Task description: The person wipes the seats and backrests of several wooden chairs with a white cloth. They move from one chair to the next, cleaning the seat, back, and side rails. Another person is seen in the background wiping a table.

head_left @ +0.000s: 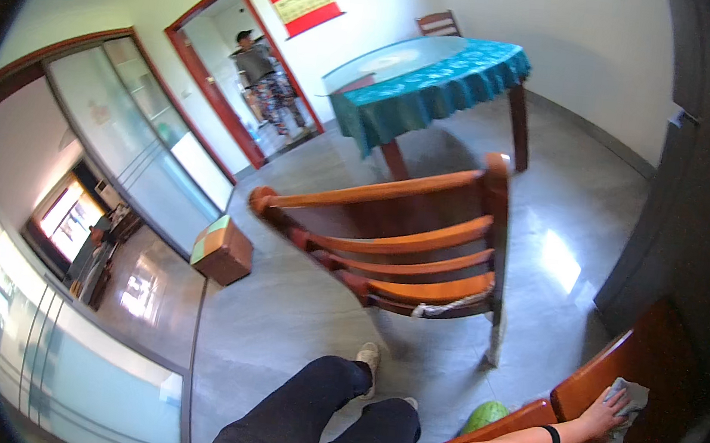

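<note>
My right hand (pixel 607 413) presses a crumpled pale grey cloth (pixel 636 400) against a varnished reddish-brown wooden panel (pixel 599 370). The panel seems to be part of a wooden seat, though its full shape is cut off. My right arm stretches across a second wooden section (pixel 526 418) beside it. A dark band circles the wrist. Partly hidden behind the wood, a green melon (pixel 485 417) rests on the floor. My left hand is out of view.
A slatted wooden chair (pixel 404 246) with a white cord stands ahead. Beyond it is a table with a teal cloth (pixel 432 103). A brown box stool (pixel 224 252) sits by the sliding glass doors (pixel 138 127). A person (pixel 266 79) stands past the red-framed doorway.
</note>
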`<state>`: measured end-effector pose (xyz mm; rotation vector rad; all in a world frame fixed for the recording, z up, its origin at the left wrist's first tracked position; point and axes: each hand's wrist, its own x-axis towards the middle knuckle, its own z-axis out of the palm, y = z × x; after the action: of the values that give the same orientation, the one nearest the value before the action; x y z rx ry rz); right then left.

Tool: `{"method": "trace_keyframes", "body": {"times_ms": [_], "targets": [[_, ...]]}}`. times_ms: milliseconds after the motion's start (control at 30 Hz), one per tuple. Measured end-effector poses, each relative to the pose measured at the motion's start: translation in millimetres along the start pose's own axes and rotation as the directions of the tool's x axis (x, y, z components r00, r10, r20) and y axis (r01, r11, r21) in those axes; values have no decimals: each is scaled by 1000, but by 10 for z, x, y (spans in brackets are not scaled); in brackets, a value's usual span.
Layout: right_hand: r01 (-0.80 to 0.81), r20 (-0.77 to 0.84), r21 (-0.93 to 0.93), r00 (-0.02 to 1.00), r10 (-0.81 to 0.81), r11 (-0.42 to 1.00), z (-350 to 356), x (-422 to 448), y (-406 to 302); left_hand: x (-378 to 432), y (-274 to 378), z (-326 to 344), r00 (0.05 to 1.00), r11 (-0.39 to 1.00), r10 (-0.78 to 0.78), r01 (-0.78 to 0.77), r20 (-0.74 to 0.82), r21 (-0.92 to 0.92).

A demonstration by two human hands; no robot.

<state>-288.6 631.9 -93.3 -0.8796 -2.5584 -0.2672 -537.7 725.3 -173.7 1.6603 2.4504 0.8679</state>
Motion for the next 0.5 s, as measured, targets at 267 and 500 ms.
{"method": "trace_keyframes", "body": {"times_ms": [267, 500], "targets": [[-168, 218, 197, 968, 124, 966, -6, 0, 7, -699, -328, -826, 909, 906, -411, 398, -73, -146], [-349, 282, 190, 915, 290, 918, 161, -207, 60, -1048, -274, -1314, 967, 962, -238, 221, 93, 162]]}}
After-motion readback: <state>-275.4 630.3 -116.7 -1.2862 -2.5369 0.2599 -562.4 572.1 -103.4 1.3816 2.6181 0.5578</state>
